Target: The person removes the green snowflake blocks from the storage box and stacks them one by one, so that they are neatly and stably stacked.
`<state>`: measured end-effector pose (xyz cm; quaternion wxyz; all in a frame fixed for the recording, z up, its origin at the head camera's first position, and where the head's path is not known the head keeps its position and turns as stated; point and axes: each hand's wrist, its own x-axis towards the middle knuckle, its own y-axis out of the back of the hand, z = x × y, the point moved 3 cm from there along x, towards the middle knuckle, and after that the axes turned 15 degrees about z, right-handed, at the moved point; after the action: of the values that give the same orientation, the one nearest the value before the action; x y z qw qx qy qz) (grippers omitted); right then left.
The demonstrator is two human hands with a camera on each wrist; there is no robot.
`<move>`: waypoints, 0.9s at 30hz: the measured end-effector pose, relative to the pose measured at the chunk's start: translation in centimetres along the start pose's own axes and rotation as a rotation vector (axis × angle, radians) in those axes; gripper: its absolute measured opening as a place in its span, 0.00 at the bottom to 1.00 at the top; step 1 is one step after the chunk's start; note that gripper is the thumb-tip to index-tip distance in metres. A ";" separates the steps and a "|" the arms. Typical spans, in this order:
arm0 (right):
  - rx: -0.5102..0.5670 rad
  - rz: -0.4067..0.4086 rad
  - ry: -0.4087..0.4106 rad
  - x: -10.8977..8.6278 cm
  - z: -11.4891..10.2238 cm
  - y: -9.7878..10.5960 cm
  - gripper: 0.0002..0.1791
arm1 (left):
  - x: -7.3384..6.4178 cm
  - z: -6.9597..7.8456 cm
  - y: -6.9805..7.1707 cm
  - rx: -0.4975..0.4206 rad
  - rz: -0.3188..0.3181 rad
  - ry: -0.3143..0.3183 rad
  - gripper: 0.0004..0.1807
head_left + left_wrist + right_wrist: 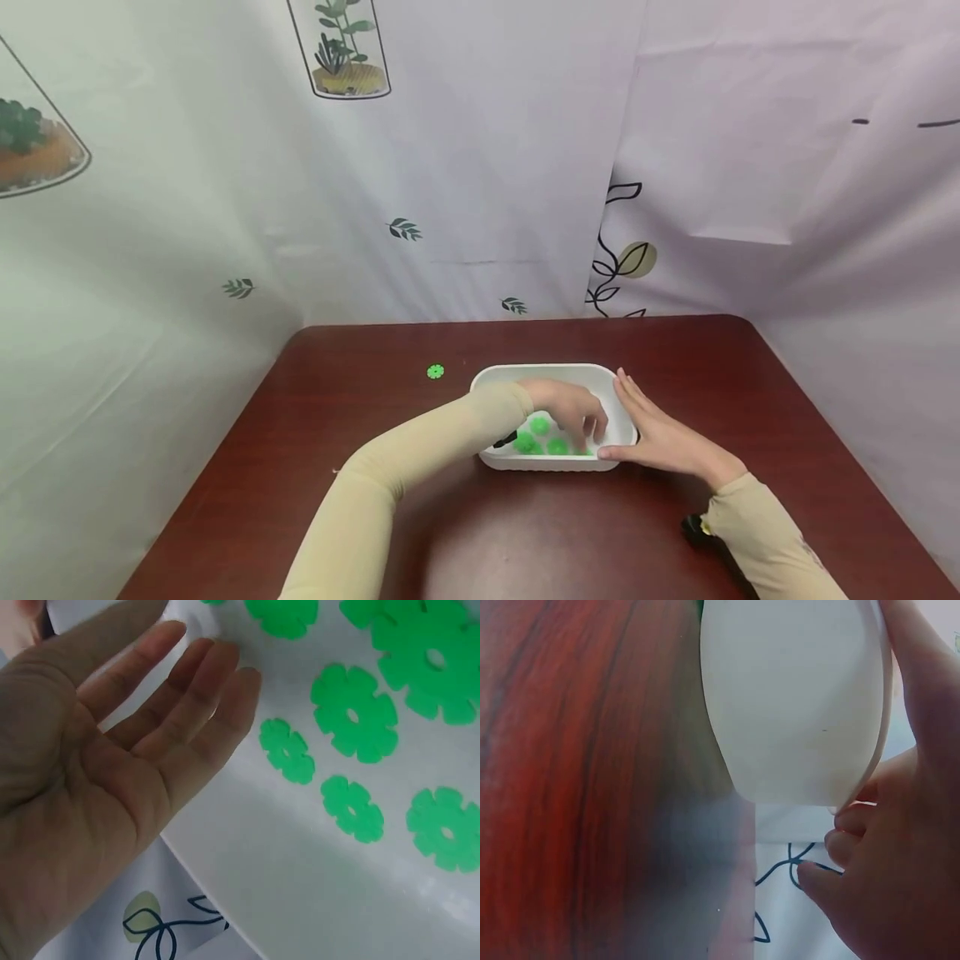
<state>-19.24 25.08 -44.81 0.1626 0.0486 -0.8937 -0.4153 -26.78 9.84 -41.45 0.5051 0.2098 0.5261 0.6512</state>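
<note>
A white plastic basin (551, 463) sits on the table, with several green flower-shaped plastic discs (354, 712) lying flat on its floor. My left hand (566, 404) reaches down into the basin from the left. In the left wrist view its palm and loosely bent fingers (225, 697) show beside the discs, with nothing between them. My right hand (663, 437) grips the basin's right end, thumb at the near rim and fingers along the far corner. From the right wrist, the basin's outer wall (795, 705) fills the upper middle.
One small green disc (436, 372) lies on the dark red wooden table (360, 358), left of the basin. A black strap-like item (699, 530) shows beside the right sleeve. White curtains (487, 167) with plant prints hang behind and at both sides.
</note>
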 end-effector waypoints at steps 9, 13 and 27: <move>-0.006 0.008 0.004 0.1 -0.1 0.0 0.67 | 1.0 0.8 -1.4 0.100 -0.072 -0.102 0.11; 0.003 0.010 -0.008 -0.1 0.0 0.0 0.67 | 1.0 1.1 -1.8 0.122 -0.089 -0.094 0.10; 0.020 0.017 -0.012 -0.1 -0.1 -0.1 0.67 | 0.6 1.0 -1.7 0.144 -0.046 -0.070 0.13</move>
<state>-19.17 25.01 -44.85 0.1605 0.0402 -0.8992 -0.4051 -25.46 10.75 -42.73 0.5217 0.2560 0.5582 0.5921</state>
